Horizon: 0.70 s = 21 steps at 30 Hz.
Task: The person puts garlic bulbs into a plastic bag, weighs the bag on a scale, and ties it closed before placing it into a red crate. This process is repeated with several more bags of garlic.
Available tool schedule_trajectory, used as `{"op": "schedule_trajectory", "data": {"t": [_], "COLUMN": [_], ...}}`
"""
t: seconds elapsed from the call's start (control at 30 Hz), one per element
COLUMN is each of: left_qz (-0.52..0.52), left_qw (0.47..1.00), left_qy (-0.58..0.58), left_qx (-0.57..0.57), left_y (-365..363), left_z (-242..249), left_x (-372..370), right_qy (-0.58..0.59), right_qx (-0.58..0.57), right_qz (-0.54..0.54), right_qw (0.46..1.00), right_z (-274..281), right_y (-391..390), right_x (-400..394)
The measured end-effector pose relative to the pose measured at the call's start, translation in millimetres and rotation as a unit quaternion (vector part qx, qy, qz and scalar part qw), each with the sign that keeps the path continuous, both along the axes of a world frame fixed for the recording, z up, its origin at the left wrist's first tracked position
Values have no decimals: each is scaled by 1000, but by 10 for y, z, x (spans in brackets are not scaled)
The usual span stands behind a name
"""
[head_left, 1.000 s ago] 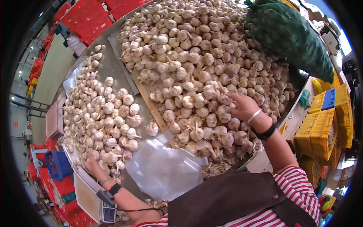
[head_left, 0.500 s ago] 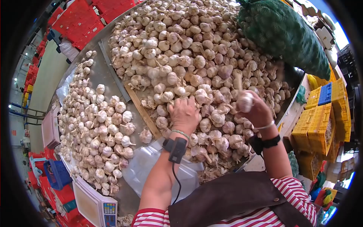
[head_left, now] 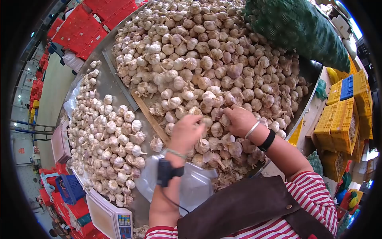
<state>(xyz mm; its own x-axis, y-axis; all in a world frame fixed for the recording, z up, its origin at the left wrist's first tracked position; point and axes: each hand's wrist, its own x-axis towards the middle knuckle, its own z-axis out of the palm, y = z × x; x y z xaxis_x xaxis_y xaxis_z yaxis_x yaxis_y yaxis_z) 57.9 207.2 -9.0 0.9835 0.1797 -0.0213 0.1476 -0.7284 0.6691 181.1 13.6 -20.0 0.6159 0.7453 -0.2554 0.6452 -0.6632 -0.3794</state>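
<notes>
A large heap of garlic bulbs (head_left: pixel 199 51) covers the metal table. Over its near part is my left hand (head_left: pixel 186 133), blurred, fingers curled, pointing right; whether it holds anything is not visible. My right hand (head_left: pixel 240 121) reaches down among the bulbs just right of it, fingers bent onto the heap; what lies under its fingertips is hidden. The two hands are apart, with bulbs between them. A wooden strip and metal bar (head_left: pixel 155 123) separate the heap from a smaller group of bulbs (head_left: pixel 111 147) on the left. Clear plastic (head_left: pixel 195 185) lies below my left wrist.
A green net sack (head_left: pixel 296 32) of garlic rests at the upper right. Yellow crates (head_left: pixel 336 119) stand on the right. White scales (head_left: pixel 107 215) are at the lower left, near a blue basket (head_left: pixel 69 189). Red crates (head_left: pixel 79 34) are stacked at the upper left.
My right hand has moved left and down onto the heap; the bulb it held up is no longer seen in it. My left hand has lifted and turned right.
</notes>
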Motion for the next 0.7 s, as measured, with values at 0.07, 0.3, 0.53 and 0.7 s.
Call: {"op": "schedule_trajectory", "data": {"t": [0.07,0.3,0.53,0.7], "left_qz": [-29,-52,122,368], "left_qw": [992,984,979,762], "left_qy": [10,58,-62,-167], "left_qx": [123,161,-153,-507], "left_y": [-268,-373,-67,1215], "left_z": [-256,-537,12,-81], "left_x": [148,284,-488,-1978], "right_qy": [30,608,662,790], "right_qx": [-38,397,516,353], "right_qz": [18,-269,-263,-107], "right_qw": [999,633,476,489], "right_z": [16,254,324,546], "right_y": [-2,-684,-198,1093], "right_x": [95,248,-177,-1036]}}
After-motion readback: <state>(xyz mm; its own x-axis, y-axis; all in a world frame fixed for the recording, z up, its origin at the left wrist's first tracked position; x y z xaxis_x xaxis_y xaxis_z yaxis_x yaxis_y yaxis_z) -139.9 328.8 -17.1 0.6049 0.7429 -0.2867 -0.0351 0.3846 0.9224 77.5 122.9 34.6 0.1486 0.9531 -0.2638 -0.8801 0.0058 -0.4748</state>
